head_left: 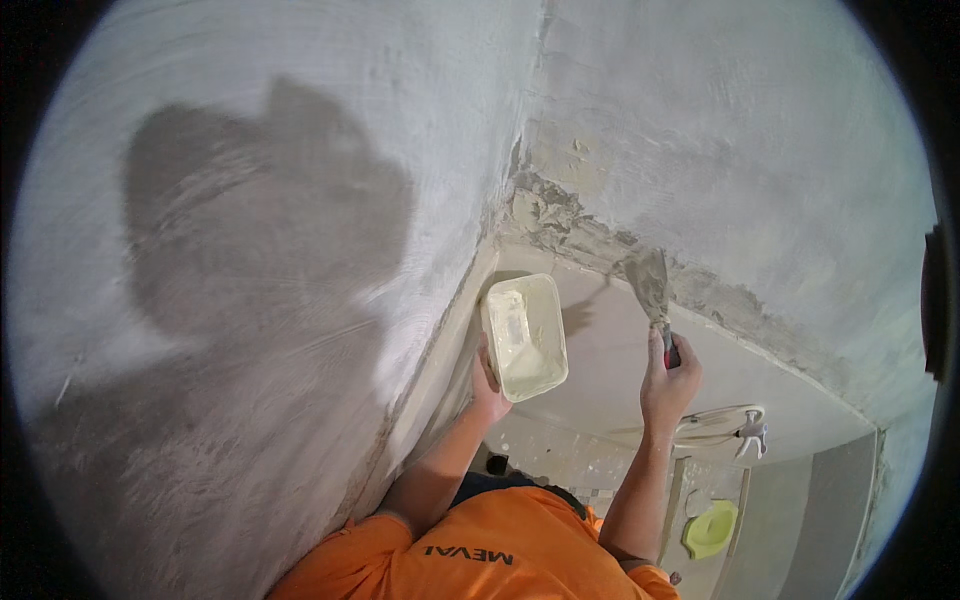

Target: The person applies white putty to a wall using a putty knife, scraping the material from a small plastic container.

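Note:
My left hand [486, 385] grips a cream rectangular plastic tub [546, 345] by its lower left side. Pale paste coats the tub's inside, and some of my fingers are hidden behind it. In my right hand [670, 384] is a putty knife [649, 285], closed around its dark and red handle with the blade pointing up. Grey residue covers the blade. Its tip appears close to the rough band of filler [590, 243] along the top of the tiles; whether it touches I cannot tell.
A grey plastered wall [250, 400] rises close on my left and meets the wall ahead at a corner. Light tiles [600, 350] line the lower wall ahead. A tap [752, 432] with a hose sticks out at the right, above a yellow-green plastic basin [710, 530].

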A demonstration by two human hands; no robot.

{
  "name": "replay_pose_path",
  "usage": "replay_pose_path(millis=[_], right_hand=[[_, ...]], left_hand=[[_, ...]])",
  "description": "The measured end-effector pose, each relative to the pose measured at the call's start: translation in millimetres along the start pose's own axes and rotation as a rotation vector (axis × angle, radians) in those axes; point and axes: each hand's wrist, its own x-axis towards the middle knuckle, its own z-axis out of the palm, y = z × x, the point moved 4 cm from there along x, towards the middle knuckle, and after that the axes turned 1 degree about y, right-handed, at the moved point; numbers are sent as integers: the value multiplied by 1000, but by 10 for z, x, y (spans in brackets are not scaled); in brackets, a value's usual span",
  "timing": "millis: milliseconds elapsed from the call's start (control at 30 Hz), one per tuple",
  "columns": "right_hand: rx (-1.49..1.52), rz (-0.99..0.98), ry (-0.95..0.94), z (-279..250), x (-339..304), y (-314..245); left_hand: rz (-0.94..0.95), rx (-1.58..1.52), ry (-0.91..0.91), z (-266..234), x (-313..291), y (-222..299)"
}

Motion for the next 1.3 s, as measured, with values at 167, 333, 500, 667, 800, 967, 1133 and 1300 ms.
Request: replay_pose_path(millis=[167, 333, 500, 667, 800, 967, 1133, 1300], right_hand=[[-181, -253, -270, 104, 207, -644], [-660, -813, -410, 348, 627, -1419], [-929, -1127, -538, 695, 728, -1960], [-962, -1139, -496, 794, 872, -2146], [-988, -1072, -422, 530, 1166, -2162], [-1011, -915, -414, 96, 1126, -2245], [-967, -872, -271, -389, 924, -2261], [-664, -628, -625, -551, 596, -1806]], left_hand=[[31, -3, -56, -91, 83, -52], [31, -13, -73, 181, 32, 12], [368, 692, -205, 374, -71, 163], [141, 104, -120, 287, -39, 114], [168, 193, -70, 297, -115, 93], [274, 433, -312, 322, -85, 150], [164, 174, -185, 615, -166, 81], [19, -5, -153, 309, -64, 109]])
